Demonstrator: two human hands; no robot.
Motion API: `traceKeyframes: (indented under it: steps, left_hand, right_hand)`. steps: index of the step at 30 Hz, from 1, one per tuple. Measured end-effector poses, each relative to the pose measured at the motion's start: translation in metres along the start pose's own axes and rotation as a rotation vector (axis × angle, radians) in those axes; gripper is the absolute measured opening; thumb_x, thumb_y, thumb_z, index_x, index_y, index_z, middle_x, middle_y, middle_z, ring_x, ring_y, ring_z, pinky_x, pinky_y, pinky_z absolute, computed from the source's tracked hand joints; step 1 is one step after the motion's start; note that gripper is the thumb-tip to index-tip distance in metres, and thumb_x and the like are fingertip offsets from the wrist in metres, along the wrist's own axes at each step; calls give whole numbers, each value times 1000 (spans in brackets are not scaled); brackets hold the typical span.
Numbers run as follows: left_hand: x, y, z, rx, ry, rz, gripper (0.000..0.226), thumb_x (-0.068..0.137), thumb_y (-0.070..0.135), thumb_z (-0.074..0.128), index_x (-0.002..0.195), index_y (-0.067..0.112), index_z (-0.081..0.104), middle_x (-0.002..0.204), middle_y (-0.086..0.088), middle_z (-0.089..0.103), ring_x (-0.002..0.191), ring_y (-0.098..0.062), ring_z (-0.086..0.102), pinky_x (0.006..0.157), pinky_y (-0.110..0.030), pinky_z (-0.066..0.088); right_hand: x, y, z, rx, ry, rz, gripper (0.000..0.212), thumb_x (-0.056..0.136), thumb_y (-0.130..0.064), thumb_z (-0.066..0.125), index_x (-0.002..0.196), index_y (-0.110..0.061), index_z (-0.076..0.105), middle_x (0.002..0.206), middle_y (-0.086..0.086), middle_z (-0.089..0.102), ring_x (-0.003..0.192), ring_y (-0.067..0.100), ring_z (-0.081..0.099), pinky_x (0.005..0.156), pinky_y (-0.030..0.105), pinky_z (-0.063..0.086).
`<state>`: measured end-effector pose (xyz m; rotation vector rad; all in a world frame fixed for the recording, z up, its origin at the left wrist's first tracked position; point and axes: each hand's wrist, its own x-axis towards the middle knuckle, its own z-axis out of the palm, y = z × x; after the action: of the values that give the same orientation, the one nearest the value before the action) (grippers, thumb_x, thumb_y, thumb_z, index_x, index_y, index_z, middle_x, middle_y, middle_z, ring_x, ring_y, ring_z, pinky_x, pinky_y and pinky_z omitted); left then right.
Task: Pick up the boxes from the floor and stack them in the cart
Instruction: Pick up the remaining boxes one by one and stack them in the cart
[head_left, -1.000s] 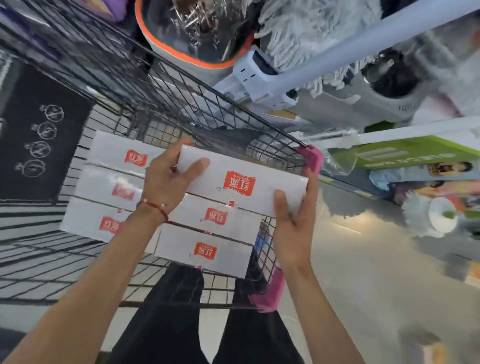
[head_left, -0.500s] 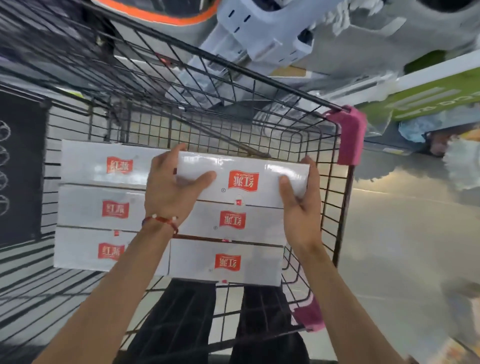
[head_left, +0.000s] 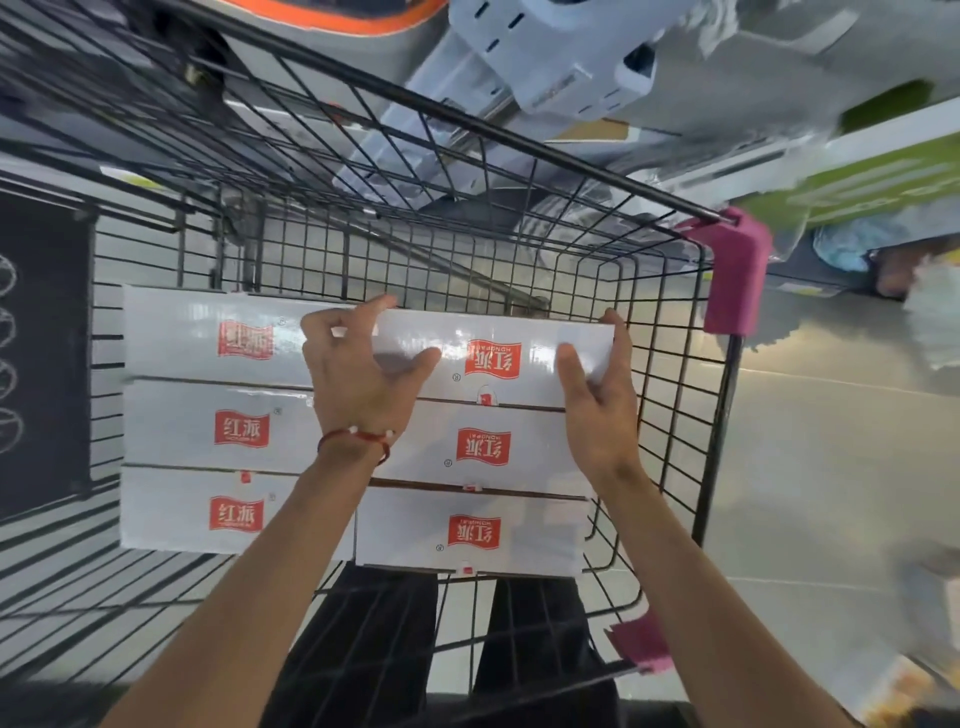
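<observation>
a wire cart (head_left: 519, 137) fills the view from above, and six flat white boxes with red labels lie on its floor in two columns of three, edges touching; the far right box (head_left: 493, 358) sits in the back row of the right column, its near edge against the box behind it and its left end against the far left box; the other boxes (head_left: 244, 431) lie flat and level around it, untouched by either hand.

the left hand (head_left: 358, 374) is over the left end of the far right box; its fingers are curled, their tips hooked over the far edge, and the thumb stretches out to the right across the top face; a red bracelet (head_left: 358, 439) circles that wrist.

the right hand (head_left: 597, 400) is at the right end of the same box; its thumb lies on the top face and the fingers wrap up along the end, so the end is pinched between them; this hand is just inside the cart's right wall.

a pink corner guard (head_left: 737, 280) caps the far right corner of the cart; dark trousers (head_left: 363, 649) show through the mesh below the near boxes; a pale shiny floor (head_left: 805, 467) spreads to the right, and a dark mat (head_left: 41, 364) lies outside the cart on the left.
</observation>
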<state>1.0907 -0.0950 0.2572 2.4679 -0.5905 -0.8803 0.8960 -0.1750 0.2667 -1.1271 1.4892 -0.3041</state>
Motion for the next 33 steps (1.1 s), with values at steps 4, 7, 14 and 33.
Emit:
traceKeyframes:
  steps: [4, 7, 14, 33]
  left_hand:
    - [-4, 0, 3, 2, 15, 5, 66, 75, 36, 84, 136, 29, 59, 136, -8, 34, 128, -25, 42, 87, -28, 43]
    - [-6, -3, 3, -16, -12, 32, 63, 80, 23, 80, 138, 27, 57, 138, -10, 32, 129, -28, 43, 93, -28, 44]
    - [-32, 4, -11, -67, -91, 41, 75, 84, -14, 58, 144, 29, 48, 144, -7, 32, 131, -32, 47, 108, -33, 46]
    - [-267, 80, 1, -311, -330, 256, 42, 95, -3, 57, 124, 27, 60, 118, 2, 63, 94, -12, 63, 86, -30, 51]
  right_hand:
    - [0, 1, -1, 22, -5, 15, 75, 90, -63, 63, 151, -58, 19, 164, 3, 39, 136, 19, 58, 104, 51, 56]
    - [-6, 6, -6, 56, -3, 27, 69, 104, -37, 61, 162, -36, 23, 151, 5, 55, 126, 17, 66, 100, 49, 59]
    - [-49, 7, -16, 67, 94, 11, 46, 107, -19, 56, 152, -24, 48, 142, -1, 61, 123, 12, 64, 89, 30, 62]
    - [-253, 56, -176, 419, 449, -174, 29, 100, 7, 56, 118, -12, 70, 104, 2, 77, 101, 17, 71, 90, 23, 54]
